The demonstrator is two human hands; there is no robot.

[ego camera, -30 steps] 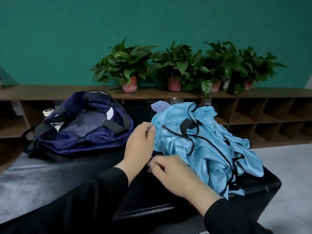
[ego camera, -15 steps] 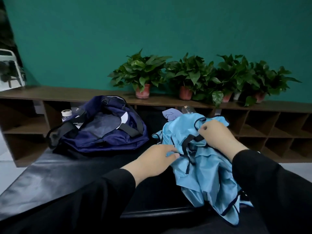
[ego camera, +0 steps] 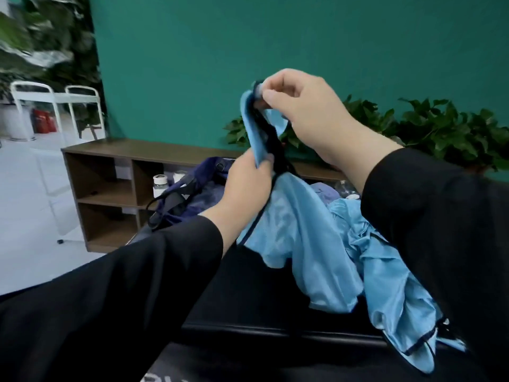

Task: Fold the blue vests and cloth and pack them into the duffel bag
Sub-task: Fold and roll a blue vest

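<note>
A light blue vest [ego camera: 300,232] with dark trim hangs lifted above the black table [ego camera: 248,299]. My right hand [ego camera: 305,111] pinches its top strap high up, fingers curled round the fabric. My left hand [ego camera: 245,186] grips the vest's edge just below. More light blue vests [ego camera: 385,271] lie crumpled in a pile under my right arm. A small purple cloth [ego camera: 326,193] shows behind the pile. The navy duffel bag [ego camera: 192,194] lies at the back left of the table, partly hidden by my left hand.
A low wooden shelf unit [ego camera: 110,183] runs along the green wall, with potted plants [ego camera: 440,130] on its top. A white-capped bottle [ego camera: 159,184] stands beside the bag. White chairs [ego camera: 55,106] stand far left on the pale floor.
Both hands have raised one vest off the pile; half a second ago they rested on it at table height. My view has turned left and the plants now sit behind my hands.
</note>
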